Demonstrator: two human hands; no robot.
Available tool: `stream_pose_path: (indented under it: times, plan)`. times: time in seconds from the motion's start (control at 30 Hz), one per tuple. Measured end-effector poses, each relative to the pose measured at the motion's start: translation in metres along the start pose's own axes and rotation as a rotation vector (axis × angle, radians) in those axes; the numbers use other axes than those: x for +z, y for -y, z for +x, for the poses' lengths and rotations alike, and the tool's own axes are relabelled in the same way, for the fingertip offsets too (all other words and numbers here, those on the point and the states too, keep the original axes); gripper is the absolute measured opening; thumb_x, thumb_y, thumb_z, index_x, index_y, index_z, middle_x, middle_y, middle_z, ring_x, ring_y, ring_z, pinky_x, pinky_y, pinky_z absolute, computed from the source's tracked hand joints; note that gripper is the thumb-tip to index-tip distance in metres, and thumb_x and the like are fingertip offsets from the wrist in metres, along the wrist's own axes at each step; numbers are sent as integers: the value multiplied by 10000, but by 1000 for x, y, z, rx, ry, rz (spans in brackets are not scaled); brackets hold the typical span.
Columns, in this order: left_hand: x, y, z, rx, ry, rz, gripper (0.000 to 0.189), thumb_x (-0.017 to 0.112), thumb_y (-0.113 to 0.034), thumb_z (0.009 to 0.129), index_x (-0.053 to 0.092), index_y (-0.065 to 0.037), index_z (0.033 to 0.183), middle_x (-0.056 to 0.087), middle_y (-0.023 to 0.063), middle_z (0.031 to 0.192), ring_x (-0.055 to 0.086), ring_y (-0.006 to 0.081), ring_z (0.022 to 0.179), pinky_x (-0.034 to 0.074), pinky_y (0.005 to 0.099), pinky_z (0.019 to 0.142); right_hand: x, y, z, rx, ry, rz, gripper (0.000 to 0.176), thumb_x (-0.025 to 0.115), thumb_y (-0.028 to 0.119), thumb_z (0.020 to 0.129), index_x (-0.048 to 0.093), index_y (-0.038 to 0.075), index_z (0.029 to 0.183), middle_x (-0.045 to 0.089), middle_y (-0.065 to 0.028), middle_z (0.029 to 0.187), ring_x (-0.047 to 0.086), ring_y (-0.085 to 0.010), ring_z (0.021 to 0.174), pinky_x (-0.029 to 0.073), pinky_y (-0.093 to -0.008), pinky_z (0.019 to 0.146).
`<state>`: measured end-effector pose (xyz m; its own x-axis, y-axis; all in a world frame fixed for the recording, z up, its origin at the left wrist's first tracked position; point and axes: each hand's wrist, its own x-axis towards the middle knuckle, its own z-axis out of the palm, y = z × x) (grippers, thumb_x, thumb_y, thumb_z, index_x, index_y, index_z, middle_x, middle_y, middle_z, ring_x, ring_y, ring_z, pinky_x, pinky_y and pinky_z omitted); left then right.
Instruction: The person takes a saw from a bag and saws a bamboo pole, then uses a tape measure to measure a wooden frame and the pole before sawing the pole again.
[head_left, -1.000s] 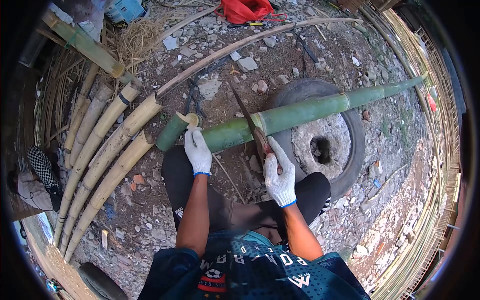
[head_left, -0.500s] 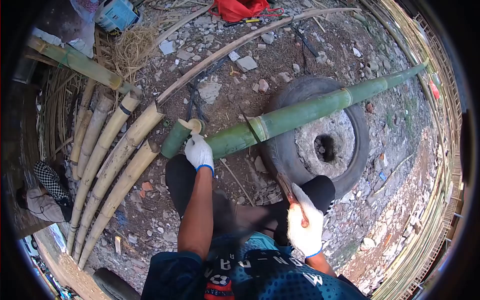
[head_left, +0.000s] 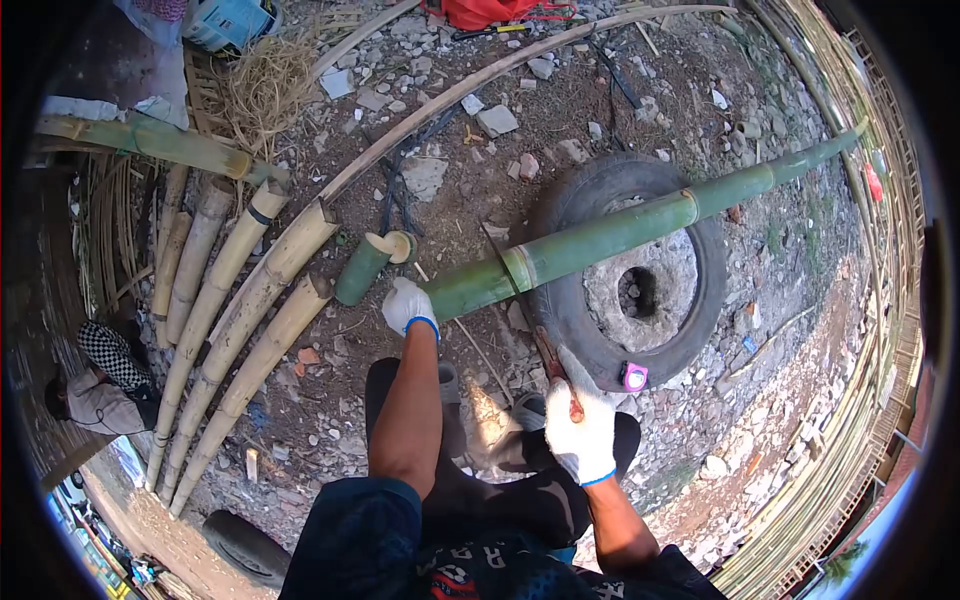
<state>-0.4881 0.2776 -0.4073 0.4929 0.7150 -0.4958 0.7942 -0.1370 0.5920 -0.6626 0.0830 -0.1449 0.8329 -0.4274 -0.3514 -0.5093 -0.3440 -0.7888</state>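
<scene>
Dried yellow bamboo poles (head_left: pixel 235 300) lie leftmost, then a short green offcut (head_left: pixel 365 268); the gloved left hand (head_left: pixel 408 305) closes over the cut end of the green bamboo pole (head_left: pixel 610 232), which lies across a tyre (head_left: pixel 705 290), and the gloved right hand (head_left: pixel 580 432) grips the knife (head_left: pixel 550 352) by its handle.

right hand (head_left: pixel 582 428): machete (head_left: pixel 550 352) drawn back off pole (head_left: pixel 600 235) | cut stub (head_left: pixel 368 266): now apart from left hand (head_left: pixel 408 305)

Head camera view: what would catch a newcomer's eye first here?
A long green bamboo pole lies slantwise over an old tyre at centre. The left hand, white-gloved, holds its cut end, while the right hand grips a chopping knife nearer the body. Pale dry bamboo poles lie at left.
</scene>
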Motion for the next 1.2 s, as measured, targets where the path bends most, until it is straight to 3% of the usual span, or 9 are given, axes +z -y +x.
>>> stream_pose_path:
  times: [0.17,0.27,0.37,0.4,0.47,0.63,0.8,1.03,1.2]
  plan:
    - [-9,-37,-25,-88,-52,114,544,543,-464,899,770,29,951,746,259,1000,718,441,934,535,508,843,23,1,46,-106,-53,-46,367,584,178,1013,653,-17,1317,722,-159,848,628,-162,667,516,-332,649]
    - [-11,-45,-25,-108,-18,154,556,547,-479,894,769,27,954,747,255,995,719,442,942,536,509,842,75,2,103,89,0,40,419,612,193,984,637,-2,1354,722,-212,832,662,-204,642,528,-356,639]
    - [-1,-46,-14,-122,-88,184,584,533,-513,900,773,16,957,745,254,983,714,450,951,536,513,848,89,-19,128,-141,-80,15,423,598,180,988,623,-20,1360,694,-222,771,642,-181,625,513,-352,625]
    - [-5,-37,-23,-133,-99,177,594,527,-524,903,774,13,957,743,256,980,712,452,953,535,514,851,69,1,115,59,33,49,400,585,155,1018,615,-63,1353,760,-191,1090,694,-141,987,527,-266,846]
    - [-10,-43,-18,-57,-105,185,610,513,-539,909,776,10,944,738,264,973,710,453,943,533,518,847,52,11,76,41,-39,37,409,584,138,988,630,-32,1358,752,-237,981,743,-242,819,567,-346,765]
    - [-9,-42,-22,-43,-60,206,594,515,-525,901,771,8,950,739,263,970,712,449,913,527,525,848,22,15,43,2,-15,-34,409,593,100,972,637,-35,1356,753,-238,1110,757,-292,1022,567,-336,889]
    - [-9,-41,-25,-32,-82,260,623,526,-552,884,767,20,941,740,260,959,714,452,935,538,520,857,83,15,141,31,42,-65,393,575,164,1004,630,-53,1327,749,-258,980,734,-312,770,560,-339,720]
    - [-4,-35,-23,-29,-113,238,608,532,-554,890,777,3,906,742,253,925,720,438,906,537,519,832,14,28,36,80,-20,-107,385,580,133,989,651,-55,1317,762,-223,1031,757,-255,820,577,-327,770]
    - [-10,-36,-27,-83,-85,219,616,539,-563,890,778,5,902,744,254,912,721,436,899,538,519,834,78,17,135,-18,5,-41,365,589,175,998,663,-17,1299,671,-230,719,604,-243,534,498,-374,568]
